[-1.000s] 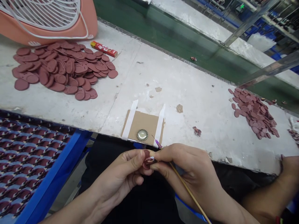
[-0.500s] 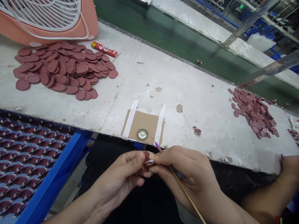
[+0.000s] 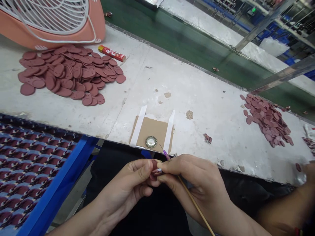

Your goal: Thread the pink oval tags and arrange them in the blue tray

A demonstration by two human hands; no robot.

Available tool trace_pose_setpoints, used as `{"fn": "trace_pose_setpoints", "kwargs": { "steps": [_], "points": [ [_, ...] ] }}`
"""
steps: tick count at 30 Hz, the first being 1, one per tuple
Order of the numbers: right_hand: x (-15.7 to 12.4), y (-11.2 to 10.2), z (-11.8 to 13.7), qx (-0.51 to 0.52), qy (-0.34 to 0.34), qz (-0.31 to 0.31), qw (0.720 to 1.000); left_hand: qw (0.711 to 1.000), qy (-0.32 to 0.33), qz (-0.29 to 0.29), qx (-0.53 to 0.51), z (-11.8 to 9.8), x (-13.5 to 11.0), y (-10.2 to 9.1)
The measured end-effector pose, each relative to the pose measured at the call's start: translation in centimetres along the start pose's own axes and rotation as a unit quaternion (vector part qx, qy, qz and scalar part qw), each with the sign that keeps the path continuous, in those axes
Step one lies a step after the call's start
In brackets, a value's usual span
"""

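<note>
In front of my lap, my left hand (image 3: pixel 136 178) pinches a small dark red piece (image 3: pixel 154 164) with a bit of white and brown on it; the fingers cover much of it. My right hand (image 3: pixel 197 180) is closed, with thumb and fingertip on the right side of the same piece. It also holds a thin wooden stick (image 3: pixel 195 205) with a purple needle tip (image 3: pixel 166 154) that points up past the fingers. Just beyond the hands, a crimped metal bottle cap (image 3: pixel 151 141) sits on a cardboard square (image 3: pixel 154 126) fixed with white strips.
Dark red oval pieces lie in a large pile (image 3: pixel 71 73) at left and a smaller pile (image 3: pixel 267 119) at right. An orange fan (image 3: pixel 97 19) and a red box (image 3: pixel 112 53) stand behind. A blue-edged tray (image 3: pixel 61 183) is at left. Another person's blurred hand (image 3: pixel 308 175) is at right.
My hands keep the same grip on the piece and the stick. At the right edge, the other person's hand has shifted and is now blurred, near a dark red piece. The view has shifted slightly.
</note>
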State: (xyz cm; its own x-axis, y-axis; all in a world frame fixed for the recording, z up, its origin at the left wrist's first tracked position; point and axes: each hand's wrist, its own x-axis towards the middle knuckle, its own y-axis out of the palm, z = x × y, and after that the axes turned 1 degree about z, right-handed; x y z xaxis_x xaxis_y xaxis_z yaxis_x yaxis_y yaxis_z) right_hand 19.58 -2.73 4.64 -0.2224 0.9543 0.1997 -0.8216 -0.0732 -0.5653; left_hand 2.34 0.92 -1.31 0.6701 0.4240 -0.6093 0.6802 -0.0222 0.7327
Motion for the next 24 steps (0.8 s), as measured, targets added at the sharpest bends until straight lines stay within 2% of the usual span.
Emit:
{"fn": "trace_pose_setpoints", "kwargs": {
  "steps": [5, 11, 15, 18, 20, 22, 24],
  "points": [
    [-0.2, -0.3, 0.1, -0.009, -0.023, -0.006, 1.0, 0.999, 0.013, 0.022, 0.025, -0.5, 0.1, -0.2],
    [-0.8, -1.3, -0.4, -0.051, -0.084, -0.042, 0.994, 0.989, 0.089, 0.085, 0.079, -1.6, -0.2, 0.3],
    [-0.5, -1.0, -0.9, -0.02, -0.124, -0.025, 0.992, 0.984, 0.102, 0.121, 0.082, -2.4, -0.6, 0.7],
    [-0.4, -0.6, -0.8, -0.035, -0.14, -0.043, 0.989, 0.982, 0.104, 0.127, 0.09, -2.7, -0.8, 0.6],
    [-0.5, -0.4, -0.8, -0.053, -0.147, -0.063, 0.986, 0.979, 0.142, 0.093, 0.113, -2.5, -0.9, 0.3],
    [-0.7, -0.1, -0.8, -0.087, -0.147, -0.091, 0.981, 0.961, 0.235, -0.004, 0.143, -1.9, -1.0, 0.2],
    [-0.9, 0.4, -1.1, -0.145, -0.156, -0.124, 0.969, 0.926, 0.327, -0.096, 0.165, -1.2, -1.1, 0.2]
  ]
}}
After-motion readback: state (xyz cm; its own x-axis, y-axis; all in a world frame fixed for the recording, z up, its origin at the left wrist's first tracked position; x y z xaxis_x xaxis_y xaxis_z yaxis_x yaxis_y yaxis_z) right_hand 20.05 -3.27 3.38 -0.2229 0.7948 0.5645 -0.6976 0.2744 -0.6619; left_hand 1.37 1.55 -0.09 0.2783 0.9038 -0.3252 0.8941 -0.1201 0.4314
